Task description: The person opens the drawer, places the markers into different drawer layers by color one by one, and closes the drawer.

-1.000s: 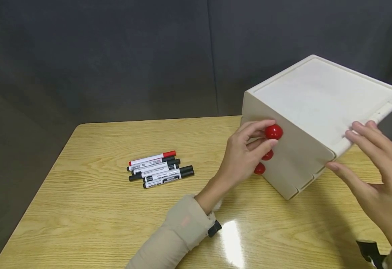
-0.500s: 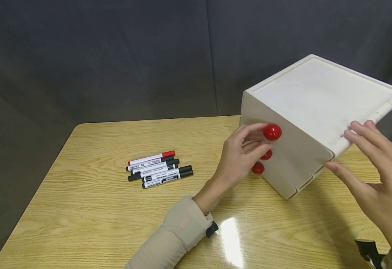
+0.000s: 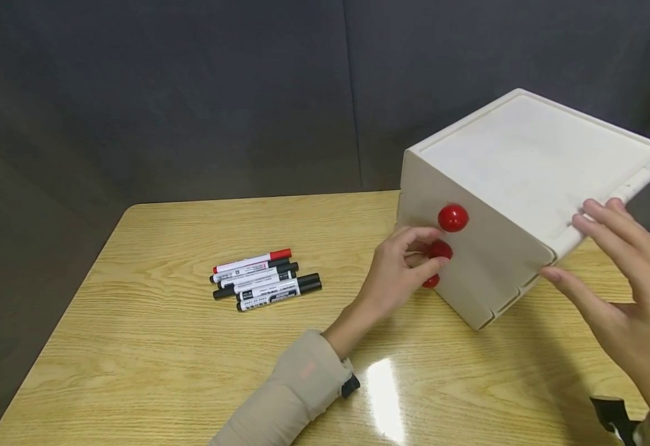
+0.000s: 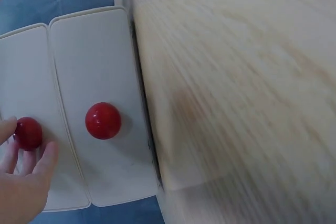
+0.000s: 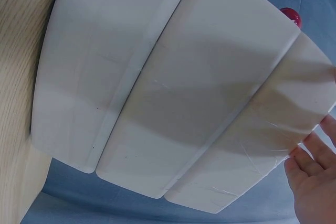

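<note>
The left hand has its grip closed on the middle red knob, with the thumb on one side and bent fingers on the other. There is just a small gap in this grip, and the round knob fills it. In the left wrist view, that hand is cut off at the edge, so only some of its fingers show.

The right hand is open wide. Its fingertips rest on the top edge of the white box, and its thumb touches lower down, near the corner. The picture's edge cuts off part of this hand too.

The middle knob sits on the front of the box. The top red knob is just above it, and nothing touches it. The low red knob is partly behind the left hand in the head view, but the left wrist view shows it whole.

The box stands on the right side of the wooden worktop. Well to its left lies a bunch of markers, one with a red cap and others with black. Most of their writing is too small to read.
</note>
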`<control>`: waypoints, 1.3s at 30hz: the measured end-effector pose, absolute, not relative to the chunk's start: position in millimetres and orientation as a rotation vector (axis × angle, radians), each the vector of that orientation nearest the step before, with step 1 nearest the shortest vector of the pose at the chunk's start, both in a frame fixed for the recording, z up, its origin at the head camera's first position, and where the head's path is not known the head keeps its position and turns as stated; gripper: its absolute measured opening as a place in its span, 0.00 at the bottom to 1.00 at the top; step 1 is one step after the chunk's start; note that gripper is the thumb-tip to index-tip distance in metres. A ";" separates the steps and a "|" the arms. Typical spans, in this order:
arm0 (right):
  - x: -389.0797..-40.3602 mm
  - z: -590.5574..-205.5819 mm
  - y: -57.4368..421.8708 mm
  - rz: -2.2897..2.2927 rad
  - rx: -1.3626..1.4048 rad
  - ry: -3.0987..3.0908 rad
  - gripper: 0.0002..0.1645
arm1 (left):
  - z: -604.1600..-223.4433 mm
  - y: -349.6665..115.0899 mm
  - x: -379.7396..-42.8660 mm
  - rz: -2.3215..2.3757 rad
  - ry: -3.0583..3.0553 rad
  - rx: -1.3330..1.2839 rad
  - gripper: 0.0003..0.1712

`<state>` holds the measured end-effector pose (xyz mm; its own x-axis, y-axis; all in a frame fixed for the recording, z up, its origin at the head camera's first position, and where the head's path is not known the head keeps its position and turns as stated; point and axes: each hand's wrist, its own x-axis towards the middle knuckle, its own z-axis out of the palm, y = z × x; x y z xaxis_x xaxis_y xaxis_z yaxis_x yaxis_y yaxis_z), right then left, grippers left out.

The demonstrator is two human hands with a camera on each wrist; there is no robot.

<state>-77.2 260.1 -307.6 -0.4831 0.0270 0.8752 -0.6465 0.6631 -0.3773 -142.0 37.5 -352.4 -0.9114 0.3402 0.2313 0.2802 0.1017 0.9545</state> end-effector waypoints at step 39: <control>-77.9 -308.0 258.9 0.910 0.484 -1.896 0.46 | -357.7 1.7 -115.5 1.943 2.292 0.576 0.16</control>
<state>-77.9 258.9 -308.0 -0.4758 0.0453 0.8784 -0.6573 0.6453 -0.3893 -115.5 1.7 -357.7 -0.9258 0.3338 0.1773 0.2295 0.1236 0.9654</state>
